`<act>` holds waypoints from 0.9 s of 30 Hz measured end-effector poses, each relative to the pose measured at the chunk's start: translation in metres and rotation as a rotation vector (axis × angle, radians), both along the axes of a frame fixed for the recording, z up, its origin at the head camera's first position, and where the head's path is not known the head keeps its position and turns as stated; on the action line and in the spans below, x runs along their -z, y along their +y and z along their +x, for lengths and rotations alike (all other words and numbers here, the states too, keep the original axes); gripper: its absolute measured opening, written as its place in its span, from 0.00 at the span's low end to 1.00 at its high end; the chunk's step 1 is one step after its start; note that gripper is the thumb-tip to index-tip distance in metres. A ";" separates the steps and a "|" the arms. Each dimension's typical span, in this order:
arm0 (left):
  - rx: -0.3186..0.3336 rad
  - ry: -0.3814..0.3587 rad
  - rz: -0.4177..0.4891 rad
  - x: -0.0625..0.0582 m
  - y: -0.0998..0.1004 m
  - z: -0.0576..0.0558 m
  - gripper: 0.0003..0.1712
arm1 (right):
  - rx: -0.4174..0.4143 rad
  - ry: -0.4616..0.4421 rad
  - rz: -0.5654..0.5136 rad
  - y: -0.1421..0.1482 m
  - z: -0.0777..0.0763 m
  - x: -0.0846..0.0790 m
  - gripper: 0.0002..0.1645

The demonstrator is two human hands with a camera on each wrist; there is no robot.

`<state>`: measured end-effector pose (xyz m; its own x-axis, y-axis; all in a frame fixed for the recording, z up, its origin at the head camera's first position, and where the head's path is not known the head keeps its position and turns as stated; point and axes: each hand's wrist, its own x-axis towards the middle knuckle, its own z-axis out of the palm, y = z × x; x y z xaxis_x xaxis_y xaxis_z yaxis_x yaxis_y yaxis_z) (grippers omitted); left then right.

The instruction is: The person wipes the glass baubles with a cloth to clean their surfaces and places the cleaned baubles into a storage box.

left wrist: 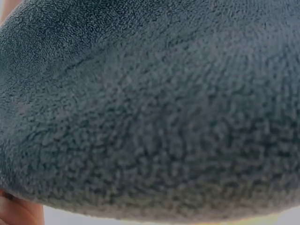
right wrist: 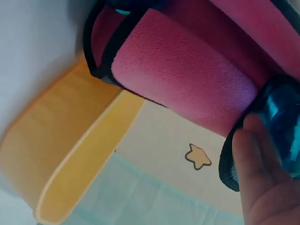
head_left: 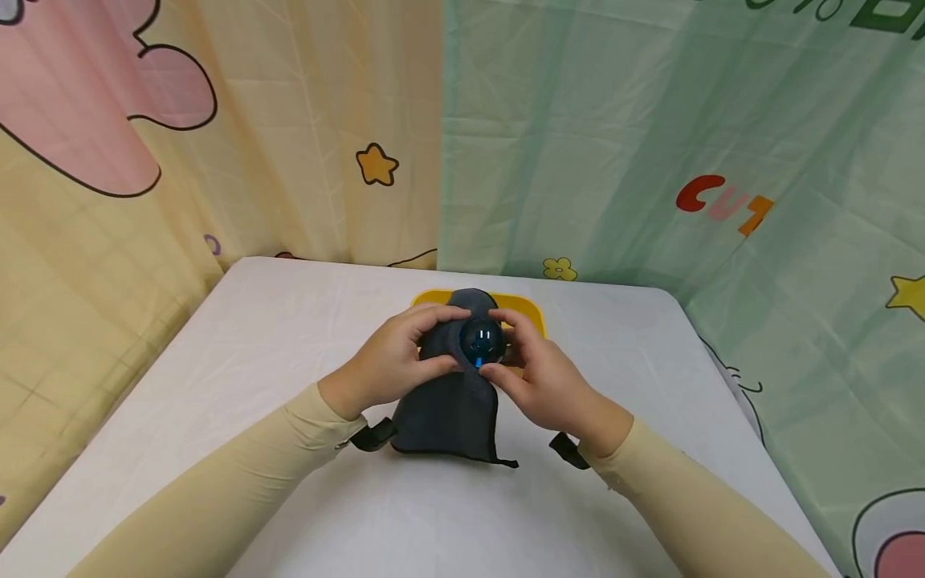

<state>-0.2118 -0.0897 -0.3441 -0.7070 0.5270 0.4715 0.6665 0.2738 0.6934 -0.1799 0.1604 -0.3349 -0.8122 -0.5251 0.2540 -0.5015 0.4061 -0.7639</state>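
Both hands are on a soft dark grey fleece piece point(head_left: 446, 417) over the middle of the table. A glossy, dark blue round dome like a lens point(head_left: 482, 340) shows on it between the hands. My left hand point(head_left: 390, 353) grips the fleece left of the dome, thumb below and fingers above. With curled fingers and thumb, my right hand point(head_left: 545, 381) holds the piece around the dome's right side. In the right wrist view a pink lining point(right wrist: 187, 70) with black edging shows, and fingers lie at the shiny blue part. Grey fleece point(left wrist: 150, 112) fills the left wrist view.
A yellow plastic container point(head_left: 533, 307) stands just behind the hands, partly hidden by the fleece. The white-covered table point(head_left: 311, 297) reaches back to printed curtains point(head_left: 564, 144). Black straps point(head_left: 373, 435) sit at both wrists.
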 end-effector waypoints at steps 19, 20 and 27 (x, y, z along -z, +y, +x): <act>-0.002 0.002 -0.002 0.003 -0.001 -0.002 0.34 | -0.006 -0.016 -0.034 0.000 0.001 -0.003 0.43; -0.003 0.003 -0.001 0.003 -0.001 -0.002 0.34 | -0.016 0.009 -0.015 0.000 0.001 -0.004 0.45; 0.004 -0.008 0.013 0.000 0.000 -0.001 0.34 | 0.025 -0.026 0.005 -0.001 -0.002 -0.005 0.44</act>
<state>-0.2125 -0.0897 -0.3440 -0.7087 0.5235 0.4730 0.6621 0.2619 0.7022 -0.1817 0.1597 -0.3302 -0.8314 -0.5057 0.2302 -0.4714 0.4225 -0.7742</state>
